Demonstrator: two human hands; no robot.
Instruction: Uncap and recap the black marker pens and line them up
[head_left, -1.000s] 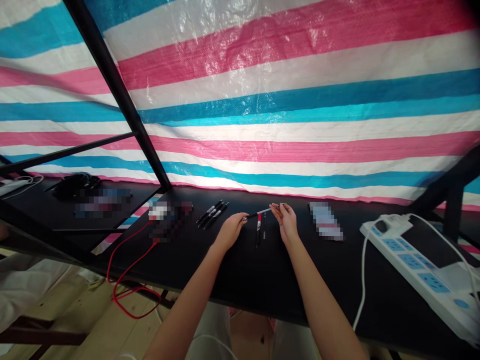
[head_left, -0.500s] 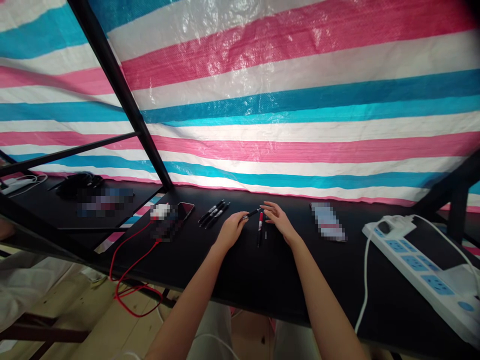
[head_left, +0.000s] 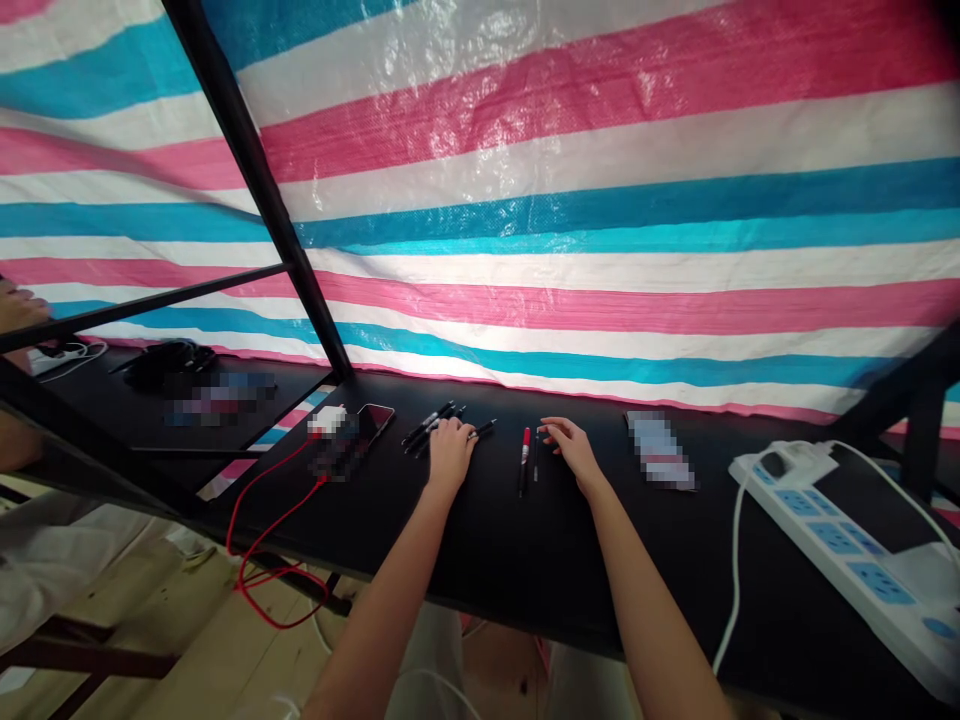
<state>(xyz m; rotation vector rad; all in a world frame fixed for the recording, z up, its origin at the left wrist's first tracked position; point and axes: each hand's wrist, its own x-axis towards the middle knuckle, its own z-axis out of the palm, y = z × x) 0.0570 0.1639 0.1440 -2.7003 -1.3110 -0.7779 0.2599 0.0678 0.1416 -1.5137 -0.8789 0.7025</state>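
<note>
On a black table (head_left: 510,560), a cluster of dark pens (head_left: 428,423) lies at left; at its edge my left hand (head_left: 451,454) grips a black pen (head_left: 485,428). Between my hands rest a red-and-black pen (head_left: 525,452) and slim rod (head_left: 535,458); my right hand (head_left: 574,450), loosely open, hovers just beside the rod.

red-and-black pen (head_left: 525,450): pale patch on the barrel, can't read a thing there
black pens (head_left: 429,424): light marks, way too tiny to make out
flat item on the right (head_left: 661,452): all pixelated, no luck
power strip (head_left: 846,556): nothing legible either
</note>
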